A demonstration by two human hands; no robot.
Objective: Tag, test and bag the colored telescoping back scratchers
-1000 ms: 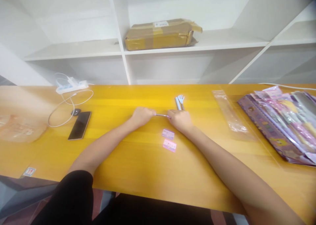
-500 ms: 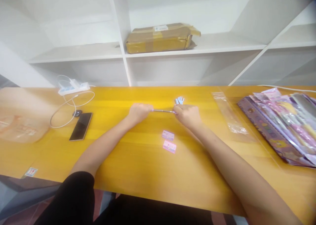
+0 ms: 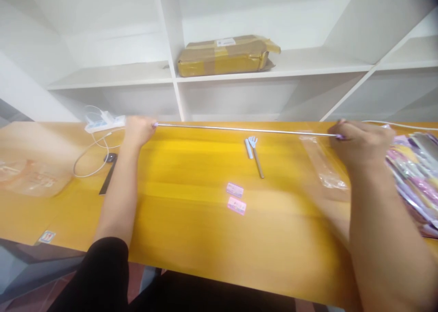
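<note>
A thin silver telescopic rod [image 3: 239, 129] stretches nearly level above the back of the table, with a bit of purple showing at each end. My left hand [image 3: 140, 128] is closed round its left end, over the power strip side. Round the right end my right hand [image 3: 362, 138] is closed, somewhat blurred. Below the rod, a light-blue claw-headed back scratcher [image 3: 257, 157] with a metal shaft lies beside a short blue stick-like piece [image 3: 248, 148]. Two small pink-purple cards, an upper card [image 3: 235, 189] and a lower card [image 3: 237, 205], lie nearer to me.
A white power strip [image 3: 102, 124] with a cable, a dark mouse [image 3: 111, 157] and a partly covered phone [image 3: 107, 179] are at left. Clear plastic packaging [image 3: 323, 166] and a pile of wrapped items [image 3: 415, 175] lie at right. A taped carton [image 3: 226, 59] sits on the shelf.
My hands have moved far apart, left hand leftward and right hand rightward. The rod between them has extended from short to long. The back scratcher on the table is now uncovered.
</note>
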